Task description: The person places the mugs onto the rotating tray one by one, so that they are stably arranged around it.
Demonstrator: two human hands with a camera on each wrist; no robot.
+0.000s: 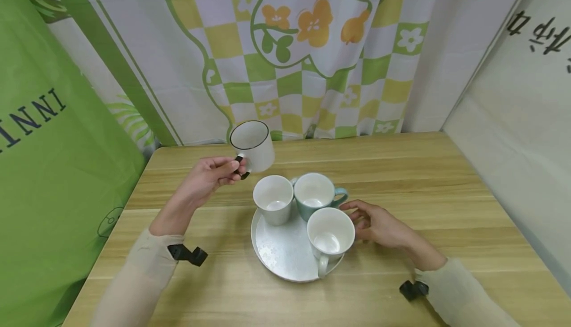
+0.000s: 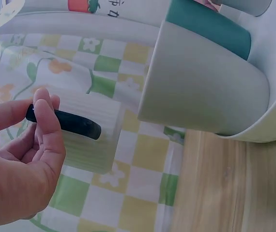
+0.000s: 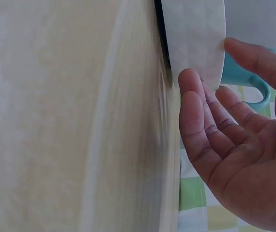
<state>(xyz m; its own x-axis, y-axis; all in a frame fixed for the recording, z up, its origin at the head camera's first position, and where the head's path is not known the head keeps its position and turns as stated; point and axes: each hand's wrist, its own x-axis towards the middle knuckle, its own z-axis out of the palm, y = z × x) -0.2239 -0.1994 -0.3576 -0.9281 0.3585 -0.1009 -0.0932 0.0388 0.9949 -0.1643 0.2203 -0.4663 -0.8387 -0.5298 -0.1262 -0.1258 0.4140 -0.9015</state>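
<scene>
My left hand pinches the black handle of a white mug with a dark rim, holding it upright above the table, behind and left of a round tray. Three mugs stand on that tray: a plain white mug at the left, a teal mug with a white interior behind, and another white mug at the front right, its handle toward me. Beside the tray's right edge is my right hand, fingers loosely bent, near the front white mug and the teal handle. Contact there is unclear.
The wooden table carries the tray near its middle. A checkered curtain hangs behind the table's back edge, with a green cloth at the left and a pale wall hanging at the right.
</scene>
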